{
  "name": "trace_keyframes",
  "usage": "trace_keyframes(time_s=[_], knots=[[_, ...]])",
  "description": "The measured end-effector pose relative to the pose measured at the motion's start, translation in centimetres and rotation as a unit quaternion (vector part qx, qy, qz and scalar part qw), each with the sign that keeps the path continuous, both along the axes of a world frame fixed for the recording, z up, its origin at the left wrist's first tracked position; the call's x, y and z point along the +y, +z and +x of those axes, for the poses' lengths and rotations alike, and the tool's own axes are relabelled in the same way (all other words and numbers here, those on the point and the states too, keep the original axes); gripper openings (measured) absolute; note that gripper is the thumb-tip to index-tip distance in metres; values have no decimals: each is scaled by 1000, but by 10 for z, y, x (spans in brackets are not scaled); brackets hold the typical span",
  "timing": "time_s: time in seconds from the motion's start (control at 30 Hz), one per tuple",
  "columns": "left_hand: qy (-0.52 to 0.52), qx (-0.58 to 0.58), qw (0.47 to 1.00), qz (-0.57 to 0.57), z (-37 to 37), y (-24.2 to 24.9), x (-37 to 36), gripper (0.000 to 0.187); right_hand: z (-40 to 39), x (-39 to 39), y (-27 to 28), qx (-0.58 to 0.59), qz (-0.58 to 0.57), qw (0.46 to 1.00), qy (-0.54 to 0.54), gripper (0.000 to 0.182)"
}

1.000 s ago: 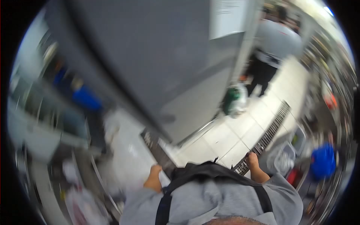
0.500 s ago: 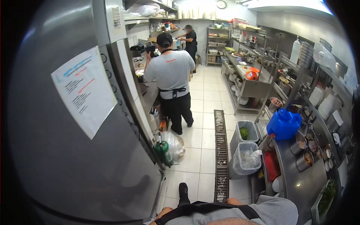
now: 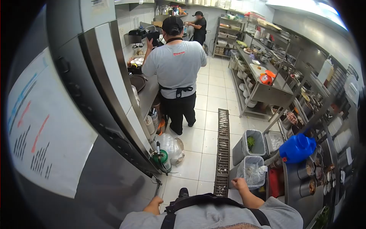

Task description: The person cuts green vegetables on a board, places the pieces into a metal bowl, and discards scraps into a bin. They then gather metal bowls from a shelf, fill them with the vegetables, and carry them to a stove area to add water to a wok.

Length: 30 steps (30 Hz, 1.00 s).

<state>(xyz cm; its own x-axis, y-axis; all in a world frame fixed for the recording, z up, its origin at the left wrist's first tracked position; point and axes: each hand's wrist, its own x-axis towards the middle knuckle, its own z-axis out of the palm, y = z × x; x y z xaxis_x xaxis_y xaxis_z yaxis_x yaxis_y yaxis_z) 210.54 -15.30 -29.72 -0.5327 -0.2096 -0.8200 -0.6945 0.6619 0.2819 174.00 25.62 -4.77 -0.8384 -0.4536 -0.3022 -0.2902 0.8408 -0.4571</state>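
Note:
My left hand hangs low beside the bottom of the steel door, fingers loosely curled, with nothing visible in it. My right hand is raised in front of me, its fingers curled in, and no object shows in it. Closest to that hand is a grey bin lined with a clear plastic bag. Behind it stands a second grey bin holding green leaves. A blue jug rests on the steel counter to the right, beyond my reach at this moment.
A person in a grey shirt stands ahead on the left; another person works farther back. A floor drain grate runs down the aisle. A green cylinder and a plastic bag sit at the left wall.
The view has moved forward and tilted down. The paper sheet slid left and grew larger. Both my hands show more, the right one raised near the lined bin.

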Motion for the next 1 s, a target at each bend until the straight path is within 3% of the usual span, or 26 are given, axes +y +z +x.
trace_keyframes(time_s=[0.07, 0.1, 0.13, 0.17, 0.2, 0.23, 0.27, 0.43, 0.47, 0.53, 0.6, 0.67, 0.73, 0.77, 0.8, 0.83, 0.87, 0.93, 1.0], knots=[[73, -80, 993, -43, -64, -5, -27, 31, -22, -12, 2, 0, -49, 996, -77, 23], [26, -54, 995, -82, -86, 18, -43, 29, -30, -12, -7, -22, -70, 992, -102, 23], [85, 20, 986, -141, -111, -4, -49, 32, -31, -10, -14, 3, -82, 991, -102, 23], [-199, -19, 974, -110, -135, 12, -71, 36, -28, -8, -21, 28, -94, 990, -103, 24], [-435, 30, 893, -111, -151, 8, -96, 29, -24, -3, -27, 14, -97, 990, -104, 24], [-439, 18, 891, -112, -186, 29, -70, 29, -18, 4, -34, -20, -52, 992, -113, 23], [12, 11, 997, -77, -212, 91, -76, 35, -13, 14, -45, -51, -7, 991, -124, 23], [92, -2, 996, -19, -307, 106, -70, 34, 3, 96, -122, -73, 109, 991, -25, 29], [65, 50, 996, -30, -316, 101, -68, 34, -9, 107, -143, -86, 114, 988, -50, 28], [33, 30, 998, -48, -332, 89, -62, 34, -44, 118, -177, -99, 125, 982, -97, 26], [1, 9, 998, -68, -362, 102, -71, 34, -90, 144, -265, -113, 133, 974, -144, 24], [-128, 31, 990, -41, -372, 116, -70, 34, -163, 108, -202, 57, 96, 993, -45, 21], [-104, 56, 989, -89, -391, 101, -82, 34, -257, 63, -174, -4, 143, 989, -27, 20], [-87, 80, 983, -137, -398, 96, -89, 35, -291, 43, -153, 3, 34, 989, -142, 17], [-22, 5, 994, -104, -416, 114, -90, 34, -338, 32, -171, 35, 146, 989, -17, 13], [-20, 0, 994, -105, -422, 113, -95, 34, -370, 10, -143, 3, 99, 989, -113, 11], [93, 5, 993, -73, -429, 105, -100, 33, -403, -2, -134, 67, 79, 994, -43, 12], [265, 12, 963, -45, -447, 111, -90, 31, -454, -42, -88, 96, -18, 993, -69, 13], [238, 0, 970, -41, -460, 101, -87, 30, -479, -80, -34, 53, -102, 987, -116, 16]])
